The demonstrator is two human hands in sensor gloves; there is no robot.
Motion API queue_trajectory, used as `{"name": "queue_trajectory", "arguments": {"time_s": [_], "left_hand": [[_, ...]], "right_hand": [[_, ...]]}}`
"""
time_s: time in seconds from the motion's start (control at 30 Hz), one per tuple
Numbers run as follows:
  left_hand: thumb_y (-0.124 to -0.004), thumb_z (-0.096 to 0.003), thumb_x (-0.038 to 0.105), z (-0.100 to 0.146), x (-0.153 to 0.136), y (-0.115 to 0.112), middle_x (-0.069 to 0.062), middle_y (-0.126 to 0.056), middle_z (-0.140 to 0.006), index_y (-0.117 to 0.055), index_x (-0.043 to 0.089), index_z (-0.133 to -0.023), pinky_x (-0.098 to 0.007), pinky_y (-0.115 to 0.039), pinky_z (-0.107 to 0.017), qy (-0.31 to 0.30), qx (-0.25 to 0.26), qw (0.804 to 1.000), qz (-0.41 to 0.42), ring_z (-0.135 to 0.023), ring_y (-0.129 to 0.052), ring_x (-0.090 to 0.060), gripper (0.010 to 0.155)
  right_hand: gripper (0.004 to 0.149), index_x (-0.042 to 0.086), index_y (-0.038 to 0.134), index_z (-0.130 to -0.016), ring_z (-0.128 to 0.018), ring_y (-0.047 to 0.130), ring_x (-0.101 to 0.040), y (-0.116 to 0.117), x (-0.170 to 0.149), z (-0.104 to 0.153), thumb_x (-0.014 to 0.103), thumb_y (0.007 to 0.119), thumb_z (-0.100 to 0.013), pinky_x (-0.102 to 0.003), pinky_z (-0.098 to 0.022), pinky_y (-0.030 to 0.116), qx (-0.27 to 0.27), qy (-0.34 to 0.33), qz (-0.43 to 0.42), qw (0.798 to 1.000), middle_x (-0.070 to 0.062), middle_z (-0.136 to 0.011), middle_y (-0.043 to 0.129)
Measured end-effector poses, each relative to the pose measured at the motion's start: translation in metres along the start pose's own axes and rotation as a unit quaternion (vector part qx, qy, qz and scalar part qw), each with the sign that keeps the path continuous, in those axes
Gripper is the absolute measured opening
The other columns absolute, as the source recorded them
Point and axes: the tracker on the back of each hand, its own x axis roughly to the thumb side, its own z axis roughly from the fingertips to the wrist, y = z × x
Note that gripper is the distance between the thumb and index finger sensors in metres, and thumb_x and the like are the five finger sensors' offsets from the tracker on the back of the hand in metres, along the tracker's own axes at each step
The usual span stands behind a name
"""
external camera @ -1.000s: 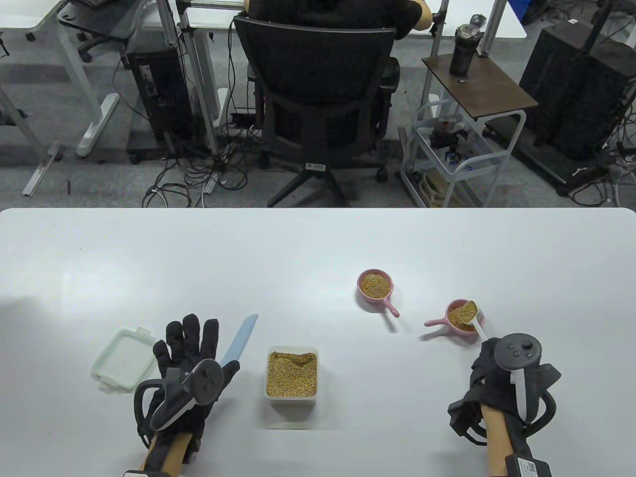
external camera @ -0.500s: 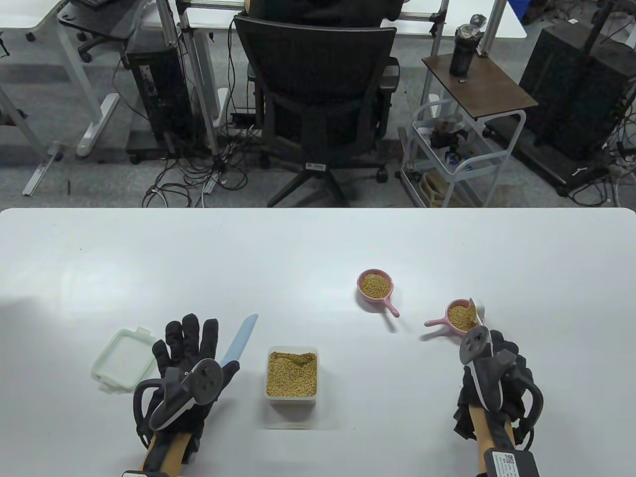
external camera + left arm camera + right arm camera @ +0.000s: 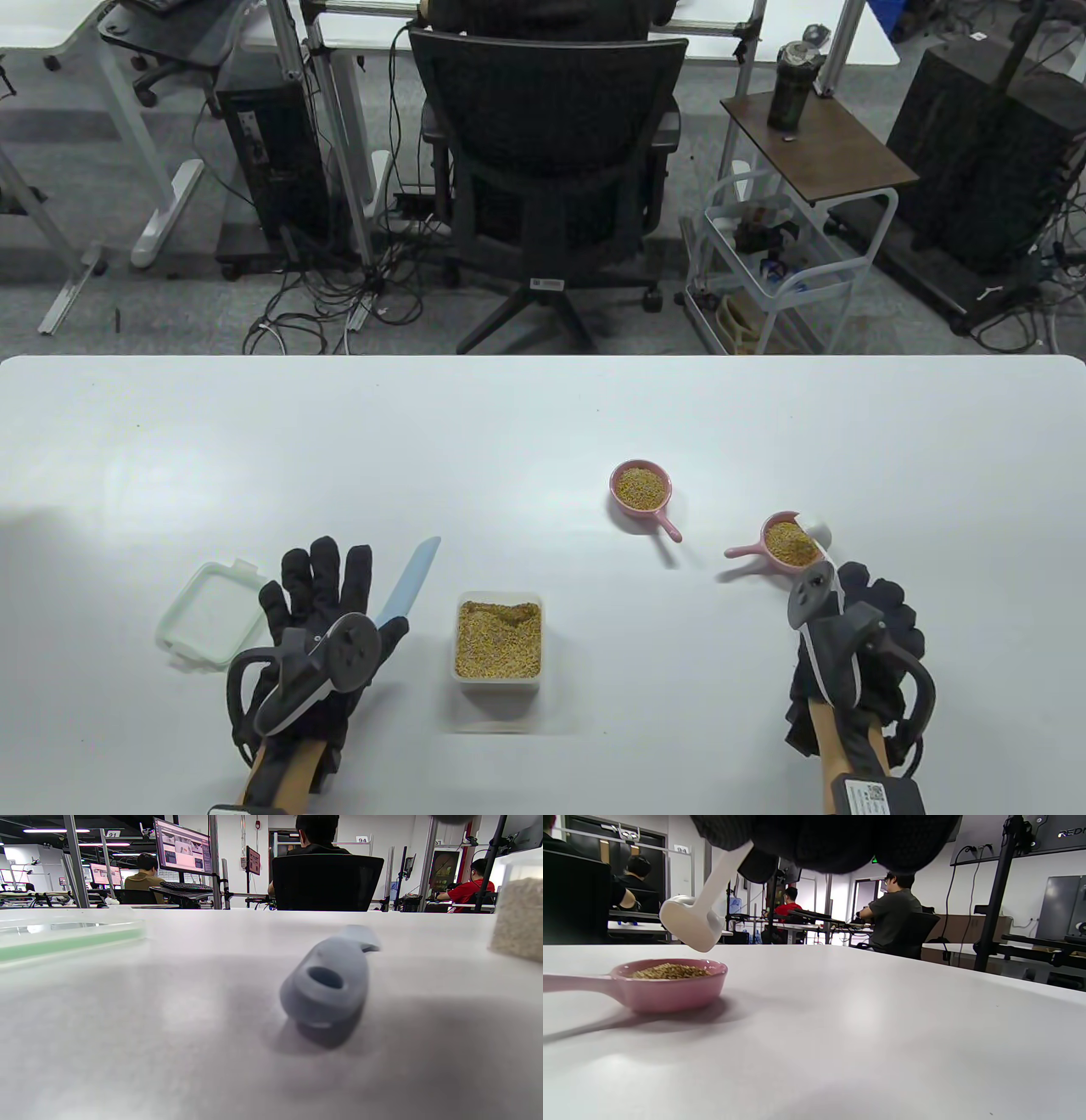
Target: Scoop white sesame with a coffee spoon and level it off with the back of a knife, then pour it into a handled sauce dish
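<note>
Coffee spoon (image 3: 691, 918), tipped over the sauce dish (image 3: 670, 984), seemingly pinched in right grip (image 3: 857, 645); left grip (image 3: 318, 628) flat, open.

Pink sauce dish (image 3: 790, 545), white spoon (image 3: 691, 921), pale-blue knife (image 3: 411, 581), black gloves.

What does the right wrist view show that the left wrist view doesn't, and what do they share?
Only the right wrist view shows the white coffee spoon, held by the right hand, tipped above the pink sauce dish of sesame. Only the left wrist view shows the knife handle lying untouched, the green-rimmed lid and the sesame container. Both show the white table and seated people beyond.
</note>
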Motion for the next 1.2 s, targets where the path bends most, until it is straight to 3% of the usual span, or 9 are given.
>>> {"name": "queue_trajectory", "arguments": {"time_s": [0.2,0.4,0.57,0.67,0.73,0.83,1.03,1.13,1.2], "left_hand": [[-0.047,-0.056,0.071,0.0,-0.001,0.0,-0.015,-0.009,-0.13,-0.009,0.027,-0.124,-0.064,-0.018,-0.078,0.002,0.002,1.0,0.002,-0.112,-0.005,-0.047,0.09],[-0.047,-0.056,0.071,0.0,-0.001,0.0,-0.016,-0.009,-0.13,-0.008,0.026,-0.124,-0.064,-0.018,-0.078,0.001,0.0,1.0,0.0,-0.112,-0.005,-0.047,0.09],[-0.047,-0.056,0.071,0.0,-0.001,0.0,-0.016,-0.008,-0.13,-0.008,0.026,-0.124,-0.064,-0.019,-0.078,0.002,-0.002,1.0,0.001,-0.112,-0.005,-0.048,0.09],[-0.047,-0.056,0.071,0.0,-0.002,-0.001,-0.017,-0.008,-0.13,-0.008,0.026,-0.124,-0.065,-0.019,-0.078,0.003,-0.007,1.0,0.004,-0.112,-0.005,-0.048,0.09],[-0.047,-0.0559,0.071,0.0,-0.002,-0.001,-0.017,-0.008,-0.13,-0.008,0.025,-0.124,-0.065,-0.019,-0.078,0.003,-0.01,1.0,0.006,-0.112,-0.005,-0.048,0.091],[-0.047,-0.0559,0.071,0.0,-0.003,0.0,-0.017,-0.007,-0.13,-0.007,0.025,-0.124,-0.065,-0.019,-0.078,0.004,-0.011,1.0,0.006,-0.112,-0.005,-0.049,0.091],[-0.047,-0.0559,0.072,0.0,-0.005,0.0,-0.017,-0.007,-0.13,-0.008,0.026,-0.124,-0.066,-0.019,-0.077,0.008,-0.012,1.0,0.008,-0.111,-0.004,-0.049,0.09],[-0.047,-0.0559,0.072,0.001,-0.006,0.0,-0.018,-0.007,-0.129,-0.008,0.026,-0.124,-0.067,-0.019,-0.077,0.01,-0.013,1.0,0.02,-0.111,-0.004,-0.05,0.09],[-0.047,-0.056,0.072,0.001,-0.007,0.0,-0.018,-0.007,-0.129,-0.008,0.026,-0.124,-0.067,-0.019,-0.077,0.011,-0.015,0.999,0.026,-0.111,-0.003,-0.05,0.09]], "right_hand": [[0.04,0.025,0.082,-0.097,-0.061,0.088,-0.021,-0.015,-0.001,0.007,0.037,0.07,-0.06,-0.049,-0.061,0.073,0.008,-0.048,-0.079,0.996,0.002,-0.076,0.086],[0.04,0.024,0.085,-0.094,-0.061,0.09,-0.021,-0.034,0.007,0.026,0.036,0.072,-0.058,-0.049,-0.059,0.075,-0.033,-0.121,-0.118,0.985,0.002,-0.075,0.088],[0.04,0.022,0.087,-0.093,-0.053,0.093,-0.02,-0.039,0.01,0.034,0.035,0.073,-0.058,-0.048,-0.054,0.079,0.021,-0.177,-0.214,0.96,0.002,-0.07,0.091],[0.04,0.023,0.086,-0.095,-0.049,0.095,-0.019,-0.03,0.012,0.033,0.034,0.076,-0.057,-0.048,-0.051,0.081,0.08,-0.191,-0.263,0.942,0.002,-0.066,0.094],[0.04,0.025,0.086,-0.095,-0.048,0.096,-0.02,-0.015,0.016,0.03,0.033,0.078,-0.057,-0.048,-0.05,0.081,0.156,-0.203,-0.295,0.921,0.002,-0.064,0.096],[0.037,0.026,0.089,-0.092,-0.047,0.097,-0.02,0.005,0.021,0.028,0.033,0.082,-0.056,-0.048,-0.05,0.082,0.199,-0.198,-0.319,0.905,0.001,-0.064,0.098],[0.036,0.029,0.09,-0.091,-0.05,0.095,-0.021,0.039,0.03,0.024,0.035,0.085,-0.056,-0.049,-0.051,0.081,0.244,-0.176,-0.3,0.905,-0.001,-0.067,0.096],[0.037,0.033,0.089,-0.092,-0.051,0.094,-0.02,0.046,0.032,0.024,0.038,0.085,-0.055,-0.048,-0.05,0.081,0.223,-0.178,-0.285,0.915,-0.001,-0.069,0.094],[0.038,0.035,0.088,-0.092,-0.051,0.094,-0.02,0.049,0.034,0.027,0.04,0.085,-0.055,-0.047,-0.048,0.081,0.182,-0.192,-0.24,0.934,0.0,-0.07,0.093]]}}
